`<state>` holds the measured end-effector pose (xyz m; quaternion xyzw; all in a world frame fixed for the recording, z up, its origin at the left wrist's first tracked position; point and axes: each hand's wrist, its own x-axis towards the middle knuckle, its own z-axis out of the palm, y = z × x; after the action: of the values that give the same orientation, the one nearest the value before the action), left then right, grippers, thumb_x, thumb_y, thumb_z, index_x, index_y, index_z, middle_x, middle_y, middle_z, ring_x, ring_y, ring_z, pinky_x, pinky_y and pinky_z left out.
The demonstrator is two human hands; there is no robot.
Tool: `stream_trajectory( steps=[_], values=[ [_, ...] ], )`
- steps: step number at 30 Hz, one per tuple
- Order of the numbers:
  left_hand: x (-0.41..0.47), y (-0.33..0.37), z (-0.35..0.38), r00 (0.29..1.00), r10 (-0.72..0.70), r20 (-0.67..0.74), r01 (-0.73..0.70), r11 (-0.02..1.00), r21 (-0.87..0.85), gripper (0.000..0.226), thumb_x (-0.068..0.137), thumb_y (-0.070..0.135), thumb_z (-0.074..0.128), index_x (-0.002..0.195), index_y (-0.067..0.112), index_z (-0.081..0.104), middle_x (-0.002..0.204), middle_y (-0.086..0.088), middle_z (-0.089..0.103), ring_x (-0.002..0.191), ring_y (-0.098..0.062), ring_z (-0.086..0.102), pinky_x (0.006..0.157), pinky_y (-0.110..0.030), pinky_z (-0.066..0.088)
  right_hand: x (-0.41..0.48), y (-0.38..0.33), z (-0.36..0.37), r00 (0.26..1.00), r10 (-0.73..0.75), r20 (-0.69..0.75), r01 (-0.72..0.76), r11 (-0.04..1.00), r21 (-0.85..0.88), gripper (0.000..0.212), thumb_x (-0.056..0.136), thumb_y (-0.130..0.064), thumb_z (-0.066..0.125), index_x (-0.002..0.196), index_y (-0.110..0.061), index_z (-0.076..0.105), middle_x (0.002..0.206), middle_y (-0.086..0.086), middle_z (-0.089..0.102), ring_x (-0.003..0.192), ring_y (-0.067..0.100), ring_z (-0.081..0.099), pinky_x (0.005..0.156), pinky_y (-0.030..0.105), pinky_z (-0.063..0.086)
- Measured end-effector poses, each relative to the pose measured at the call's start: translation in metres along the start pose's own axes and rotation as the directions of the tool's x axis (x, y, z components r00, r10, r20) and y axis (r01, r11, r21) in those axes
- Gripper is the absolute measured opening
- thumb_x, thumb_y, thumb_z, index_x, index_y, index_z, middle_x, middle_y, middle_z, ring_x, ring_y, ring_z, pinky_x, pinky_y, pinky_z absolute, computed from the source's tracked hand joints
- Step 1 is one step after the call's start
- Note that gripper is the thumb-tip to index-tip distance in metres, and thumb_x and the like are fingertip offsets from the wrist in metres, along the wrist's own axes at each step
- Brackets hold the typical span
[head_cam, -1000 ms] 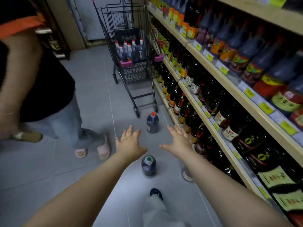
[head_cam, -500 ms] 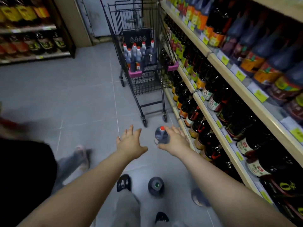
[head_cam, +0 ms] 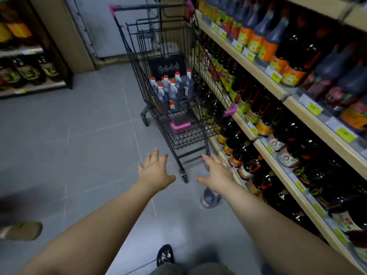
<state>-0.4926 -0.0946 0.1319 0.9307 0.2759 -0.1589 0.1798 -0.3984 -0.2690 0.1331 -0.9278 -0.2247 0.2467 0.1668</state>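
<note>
1. Hand state: The left hand [head_cam: 155, 172] and the right hand [head_cam: 216, 173] were both stretched forward, palms down, with fingers straight and spread. Neither hand held or touched anything.
2. Location of the work item: One dark plastic bottle [head_cam: 208, 198] stood on the grey tiled floor [head_cam: 79, 145], just below the right wrist, which partly hid it. Its cap colour could not be told.
3. Destination: The black wire shopping cart with pink corner guards [head_cam: 190, 135] stood directly ahead of both hands, against the wooden shelving of dark sauce bottles [head_cam: 264, 147]. It carried a cluster of dark red-capped bottles [head_cam: 174, 90].
4. Change, half a second back: The right fingers had then lain against a red-capped bottle on the floor. That position had since passed beneath the wrist, and the fingertips pointed at the cart's front wheel.
5. Change, one second back: Two floor bottles had been in view, one green-capped. Only one remained visible. The cart filled more of the view, so the wearer had advanced.
6. Bystander: A person in a black top had filled the left side; only a tan sandal [head_cam: 21, 231] remained there.
7. Meaning: The bottle appeared overshot, not gripped. Pickup probably required lowering and drawing back the right hand.
</note>
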Motion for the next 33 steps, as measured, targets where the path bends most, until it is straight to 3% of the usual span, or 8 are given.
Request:
stream_trajectory(
  steps=[8,20,26,29,30,33],
  values=[
    [0.098,-0.031,-0.055,0.999,0.035,-0.024,-0.035,0.999,0.004,0.084,0.082,0.048,0.061,0.150,0.028,0.016,0.160,-0.003,-0.005,0.147,-0.028,0.002,0.115,-0.055,0.009,0.105,-0.061,-0.022,0.992,-0.050,-0.117,0.054,0.998,0.037,0.080,0.080,-0.040,0.069,0.147,-0.032,0.025,0.158,-0.002,0.014,0.146,0.022,0.010,0.117,0.043,0.019],
    [0.290,-0.013,-0.147,0.979,0.150,-0.135,-0.143,0.988,0.055,0.085,0.080,0.046,0.064,0.149,0.030,0.018,0.161,-0.001,-0.002,0.147,-0.028,0.001,0.116,-0.055,0.009,0.291,-0.090,-0.088,0.997,-0.017,-0.080,0.017,1.000,0.000,0.084,0.080,-0.042,0.069,0.148,-0.034,0.020,0.159,-0.004,0.009,0.146,0.021,0.010,0.118,0.042,0.018],
    [0.379,-0.010,-0.160,0.973,0.201,-0.112,-0.205,0.979,-0.022,0.086,0.075,0.044,0.068,0.146,0.026,0.024,0.159,-0.006,0.009,0.144,-0.029,0.018,0.114,-0.049,0.024,0.368,-0.101,-0.109,0.999,-0.009,-0.047,0.008,1.000,-0.015,0.083,0.082,-0.043,0.067,0.149,-0.030,0.019,0.159,-0.001,0.011,0.145,0.022,0.012,0.114,0.036,0.020],
    [0.429,-0.008,-0.159,0.984,0.179,0.003,-0.176,0.974,-0.145,0.083,0.076,0.042,0.069,0.145,0.020,0.029,0.156,-0.011,0.016,0.142,-0.030,0.021,0.114,-0.042,0.027,0.410,-0.106,-0.111,0.999,0.034,-0.017,-0.034,0.999,0.013,0.080,0.085,-0.040,0.066,0.149,-0.031,0.019,0.159,-0.003,0.009,0.145,0.022,0.011,0.113,0.037,0.022],
    [0.445,-0.008,-0.160,0.981,0.189,0.034,-0.175,0.953,-0.248,0.079,0.073,0.040,0.070,0.141,0.019,0.035,0.151,-0.013,0.027,0.138,-0.031,0.029,0.110,-0.041,0.032,0.425,-0.107,-0.110,0.999,0.049,-0.005,-0.049,0.998,0.031,0.081,0.085,-0.040,0.066,0.149,-0.031,0.019,0.159,-0.003,0.008,0.145,0.023,0.010,0.113,0.038,0.023],
    [0.500,-0.009,-0.153,0.987,0.157,0.022,-0.102,0.738,-0.667,0.053,0.073,0.018,0.073,0.119,0.002,0.053,0.110,-0.013,0.059,0.105,-0.026,0.056,0.085,-0.039,0.048,0.471,-0.108,-0.106,0.996,0.093,0.008,-0.094,0.994,0.059,0.085,0.081,-0.040,0.070,0.149,-0.028,0.021,0.159,0.002,0.010,0.144,0.024,0.014,0.114,0.040,0.027]
  ],
)
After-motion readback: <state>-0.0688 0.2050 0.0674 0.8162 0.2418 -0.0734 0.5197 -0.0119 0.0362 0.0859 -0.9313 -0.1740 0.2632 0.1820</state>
